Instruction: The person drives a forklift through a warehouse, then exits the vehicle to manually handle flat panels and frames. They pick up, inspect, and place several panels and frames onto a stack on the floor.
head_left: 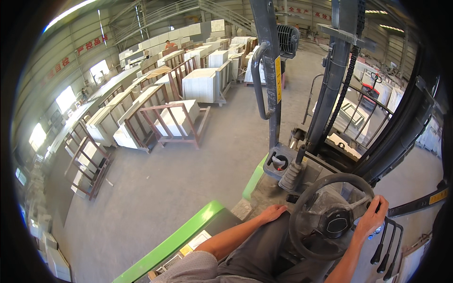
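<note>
The right hand (372, 218) grips the forklift steering wheel (306, 200) at its rim, while the left hand (272, 213) rests open on the knee (269, 236).

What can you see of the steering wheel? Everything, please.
The wheel is a black ring, plastic or rubber by its look, with a dark round hub and spokes, one of them pale metal. Clear plastic film seems to wrap its middle. It is tilted toward the driver, low and right of centre in the view, ahead of the lap and below the mast. The right hand grips the right rim, apparently at a knob. The left hand rests on the knee, just clear of the left rim. Black levers stand to its right.
</note>
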`<action>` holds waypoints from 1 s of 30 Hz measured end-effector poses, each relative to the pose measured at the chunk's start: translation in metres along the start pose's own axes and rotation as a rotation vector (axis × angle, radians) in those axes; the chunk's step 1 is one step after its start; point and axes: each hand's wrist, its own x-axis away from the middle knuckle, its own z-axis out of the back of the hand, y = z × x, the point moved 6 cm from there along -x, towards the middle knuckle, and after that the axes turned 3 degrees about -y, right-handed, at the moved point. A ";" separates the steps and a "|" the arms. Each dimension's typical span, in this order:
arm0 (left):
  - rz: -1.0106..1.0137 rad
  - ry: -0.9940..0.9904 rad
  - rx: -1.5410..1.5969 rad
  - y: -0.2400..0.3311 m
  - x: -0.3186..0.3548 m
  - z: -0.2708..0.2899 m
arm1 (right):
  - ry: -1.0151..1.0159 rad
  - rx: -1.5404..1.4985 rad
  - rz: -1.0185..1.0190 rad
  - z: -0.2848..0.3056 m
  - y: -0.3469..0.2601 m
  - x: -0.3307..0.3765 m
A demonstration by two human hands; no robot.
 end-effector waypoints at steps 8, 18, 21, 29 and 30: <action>-0.054 -0.370 -0.133 -0.057 -0.057 -0.052 | 0.028 0.124 -0.113 0.104 -0.006 0.110; -0.048 -0.451 -0.215 -0.032 -0.038 -0.078 | -0.082 0.173 -0.028 0.141 -0.049 0.211; -0.050 -0.451 -0.233 -0.029 -0.029 -0.085 | -0.074 0.191 -0.044 0.145 -0.055 0.223; -0.056 -0.426 -0.270 -0.030 0.012 -0.092 | -0.029 0.181 -0.094 0.170 -0.067 0.246; -0.056 -0.420 -0.270 -0.031 0.014 -0.092 | -0.032 0.181 -0.095 0.170 -0.068 0.246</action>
